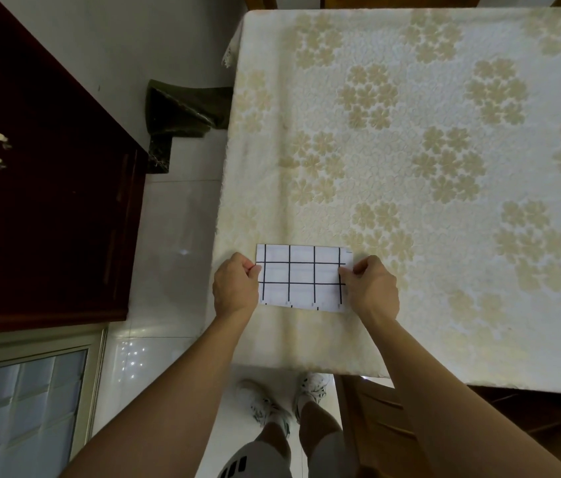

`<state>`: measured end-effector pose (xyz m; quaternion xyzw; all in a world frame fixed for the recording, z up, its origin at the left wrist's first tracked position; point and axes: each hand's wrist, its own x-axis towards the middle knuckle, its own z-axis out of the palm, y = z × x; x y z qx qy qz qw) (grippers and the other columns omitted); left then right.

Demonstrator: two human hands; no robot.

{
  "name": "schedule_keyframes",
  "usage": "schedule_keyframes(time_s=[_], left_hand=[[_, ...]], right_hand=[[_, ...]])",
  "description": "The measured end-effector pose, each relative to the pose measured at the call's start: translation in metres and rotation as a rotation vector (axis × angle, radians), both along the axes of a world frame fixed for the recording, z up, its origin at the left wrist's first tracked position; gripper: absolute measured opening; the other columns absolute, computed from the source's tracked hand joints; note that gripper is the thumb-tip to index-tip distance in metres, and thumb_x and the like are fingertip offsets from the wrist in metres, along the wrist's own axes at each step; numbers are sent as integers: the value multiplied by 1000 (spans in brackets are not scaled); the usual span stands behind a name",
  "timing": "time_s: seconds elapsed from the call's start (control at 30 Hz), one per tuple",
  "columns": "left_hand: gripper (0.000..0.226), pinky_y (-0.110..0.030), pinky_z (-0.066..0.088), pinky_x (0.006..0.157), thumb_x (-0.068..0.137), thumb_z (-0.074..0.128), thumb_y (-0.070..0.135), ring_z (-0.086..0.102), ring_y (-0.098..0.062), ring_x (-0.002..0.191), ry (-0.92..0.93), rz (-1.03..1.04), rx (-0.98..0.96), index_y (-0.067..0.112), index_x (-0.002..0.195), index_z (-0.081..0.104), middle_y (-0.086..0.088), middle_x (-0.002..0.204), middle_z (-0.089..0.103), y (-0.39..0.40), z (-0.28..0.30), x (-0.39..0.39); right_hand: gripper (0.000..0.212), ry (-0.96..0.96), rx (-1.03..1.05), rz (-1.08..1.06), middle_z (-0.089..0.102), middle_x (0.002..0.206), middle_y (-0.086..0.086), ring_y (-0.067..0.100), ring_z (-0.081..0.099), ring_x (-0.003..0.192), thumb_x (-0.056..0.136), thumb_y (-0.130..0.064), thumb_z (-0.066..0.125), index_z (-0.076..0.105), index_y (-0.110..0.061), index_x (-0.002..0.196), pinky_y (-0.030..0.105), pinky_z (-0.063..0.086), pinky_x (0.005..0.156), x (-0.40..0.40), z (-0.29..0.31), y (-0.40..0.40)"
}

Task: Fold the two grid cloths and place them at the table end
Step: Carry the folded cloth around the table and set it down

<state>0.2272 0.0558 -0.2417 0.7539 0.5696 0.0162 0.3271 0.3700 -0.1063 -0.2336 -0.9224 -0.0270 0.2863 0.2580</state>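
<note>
A folded white cloth with a black grid lies flat near the table's left front corner. My left hand pinches its left edge between thumb and curled fingers. My right hand pinches its right edge the same way. Only one grid cloth shape shows; whether a second lies folded under or inside it I cannot tell.
The table wears a cream lace cover with beige flower clusters. A dark wooden cabinet stands to the left across a strip of tiled floor. A wooden chair sits under the table's front edge beside my feet.
</note>
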Motion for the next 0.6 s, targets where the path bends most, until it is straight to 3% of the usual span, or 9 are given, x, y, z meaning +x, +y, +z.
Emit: schedule_keyframes(time_s=[0.2, 0.33, 0.47, 0.53, 0.6], left_hand=[[21, -31, 39, 66, 98, 55, 26, 57, -24, 80, -39, -1, -28, 9, 86, 58, -5, 87, 63, -1, 6, -2], [24, -31, 37, 66, 100, 48, 26, 56, -26, 78, -105, 41, -23, 15, 78, 49, -5, 81, 60, -7, 19, -14], [19, -31, 39, 70, 99, 50, 27, 59, -25, 83, -140, 29, -26, 15, 86, 55, -5, 89, 63, -7, 42, -24], [18, -34, 44, 73, 98, 50, 30, 59, -25, 87, -169, 0, -15, 16, 90, 57, -1, 93, 62, -5, 60, -24], [17, -35, 47, 79, 97, 51, 32, 59, -23, 92, -217, -42, 13, 18, 95, 60, 2, 98, 59, -1, 81, -20]], right_hand=[[41, 21, 86, 16, 59, 97, 7, 29, 61, 84, 90, -37, 66, 44, -20, 119, 36, 46, 66, 2, 7, -1], [38, -37, 110, 52, 66, 94, 11, 28, 64, 82, 94, -32, 59, 45, -16, 125, 37, 52, 67, 7, 20, -11], [34, -87, 136, 75, 62, 78, 3, 23, 62, 74, 94, -23, 58, 50, -13, 126, 34, 50, 64, 11, 43, -15], [35, -115, 170, 110, 63, 86, 1, 22, 63, 83, 94, -24, 59, 54, -13, 126, 31, 46, 68, 12, 60, -13], [37, -157, 208, 163, 65, 107, 5, 23, 63, 98, 93, -27, 61, 57, -14, 128, 30, 45, 75, 10, 78, -10]])
